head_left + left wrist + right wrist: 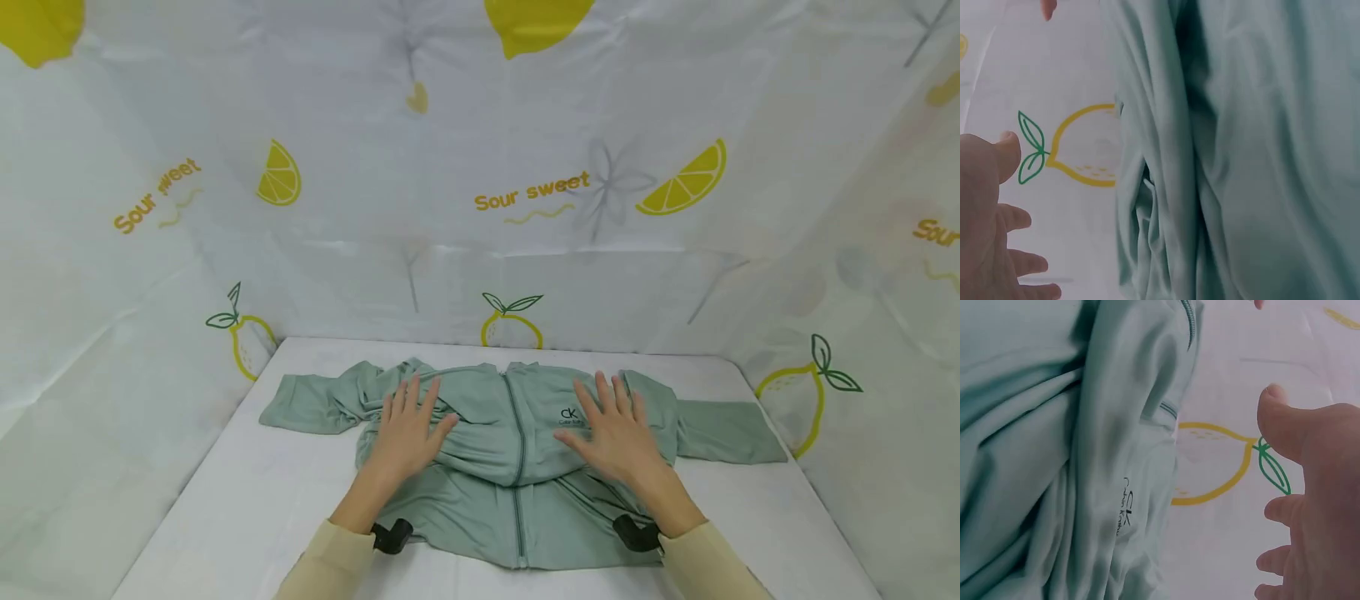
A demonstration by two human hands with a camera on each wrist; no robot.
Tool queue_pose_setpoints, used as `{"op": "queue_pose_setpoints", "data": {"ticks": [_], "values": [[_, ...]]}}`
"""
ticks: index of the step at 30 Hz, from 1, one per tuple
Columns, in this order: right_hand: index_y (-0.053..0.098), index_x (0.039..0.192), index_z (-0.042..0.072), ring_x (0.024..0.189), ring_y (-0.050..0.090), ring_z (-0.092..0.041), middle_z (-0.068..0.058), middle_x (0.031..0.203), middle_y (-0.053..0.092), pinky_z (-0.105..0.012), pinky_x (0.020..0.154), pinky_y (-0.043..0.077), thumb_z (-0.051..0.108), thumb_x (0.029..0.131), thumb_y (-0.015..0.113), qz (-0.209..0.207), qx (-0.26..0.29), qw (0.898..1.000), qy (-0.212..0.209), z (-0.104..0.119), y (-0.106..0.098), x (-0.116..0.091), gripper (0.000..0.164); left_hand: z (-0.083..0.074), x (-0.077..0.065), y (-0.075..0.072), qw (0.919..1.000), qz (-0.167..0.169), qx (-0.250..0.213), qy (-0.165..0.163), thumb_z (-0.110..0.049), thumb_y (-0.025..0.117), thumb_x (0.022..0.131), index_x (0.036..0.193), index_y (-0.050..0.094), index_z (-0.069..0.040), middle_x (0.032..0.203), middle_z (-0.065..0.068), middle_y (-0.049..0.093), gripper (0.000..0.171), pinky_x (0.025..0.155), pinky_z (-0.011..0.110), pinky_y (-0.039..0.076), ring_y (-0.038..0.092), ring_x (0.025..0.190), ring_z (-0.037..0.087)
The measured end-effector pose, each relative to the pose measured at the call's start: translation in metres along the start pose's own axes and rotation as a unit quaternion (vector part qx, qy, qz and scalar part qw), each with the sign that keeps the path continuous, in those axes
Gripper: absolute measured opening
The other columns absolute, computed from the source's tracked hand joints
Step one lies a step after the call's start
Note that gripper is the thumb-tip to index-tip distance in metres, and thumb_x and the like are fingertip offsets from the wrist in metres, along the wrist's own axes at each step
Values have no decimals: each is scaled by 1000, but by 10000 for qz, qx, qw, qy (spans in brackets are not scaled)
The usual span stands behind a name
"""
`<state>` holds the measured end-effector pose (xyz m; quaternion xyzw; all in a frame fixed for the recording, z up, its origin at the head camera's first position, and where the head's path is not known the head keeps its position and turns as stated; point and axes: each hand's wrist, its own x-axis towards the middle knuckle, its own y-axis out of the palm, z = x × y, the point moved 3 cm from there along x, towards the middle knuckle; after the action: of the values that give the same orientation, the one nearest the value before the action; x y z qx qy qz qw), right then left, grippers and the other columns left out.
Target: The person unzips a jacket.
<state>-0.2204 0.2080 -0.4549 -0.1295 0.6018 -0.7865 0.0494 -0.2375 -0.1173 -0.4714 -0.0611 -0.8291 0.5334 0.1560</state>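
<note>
A light green zip-up jacket (480, 446) lies spread on the white table, its zipper running down the middle and its fabric bunched in folds across the body. Both sleeves stretch out sideways, and a dark CK logo shows on the chest. My left hand (408, 437) is over the left part of the jacket with fingers spread. Over the chest near the logo is my right hand (618, 437), fingers also spread. Neither hand grips the fabric; whether they touch it I cannot tell. In the wrist views, the left hand (988, 231) and right hand (1319, 487) appear beside the folds.
The white table (225, 492) has rounded far corners. A white curtain (450, 167) printed with lemons and "Sour sweet" hangs behind it and along both sides. A black wrist camera mount (392, 536) sits at the left wrist, another mount (636, 533) at the right.
</note>
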Motion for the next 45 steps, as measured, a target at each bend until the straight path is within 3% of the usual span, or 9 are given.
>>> {"op": "queue_pose_setpoints", "data": {"ticks": [18,27,36,45], "values": [[35,157,2,150,17,-50,-31,161,22,-64,119,12,51,103,55,400,89,9982,-436,14,12,66,76,-6,52,2,9994,260,-178,-111,-45,42,109,160,31,-7,163,25,25,64,118,62,20,22,149,45],[46,148,-5,140,37,-51,-33,150,41,-61,114,28,37,104,58,90,23,9968,-799,9,22,98,62,-1,82,17,9992,154,-376,11,-37,44,110,153,41,-2,153,26,40,56,112,60,32,38,141,45],[47,147,-4,136,43,-47,-29,147,47,-60,110,35,31,105,58,292,830,9947,-534,5,35,127,56,1,111,32,9974,284,-644,-164,-31,47,109,148,47,-2,148,22,46,49,110,56,35,42,137,42],[44,147,-9,139,41,-47,-29,149,45,-58,112,34,26,107,52,846,1886,9784,-56,-5,67,138,53,7,126,52,9913,932,-815,-436,-30,47,109,148,48,-3,148,20,50,48,110,54,37,46,136,40]]}}
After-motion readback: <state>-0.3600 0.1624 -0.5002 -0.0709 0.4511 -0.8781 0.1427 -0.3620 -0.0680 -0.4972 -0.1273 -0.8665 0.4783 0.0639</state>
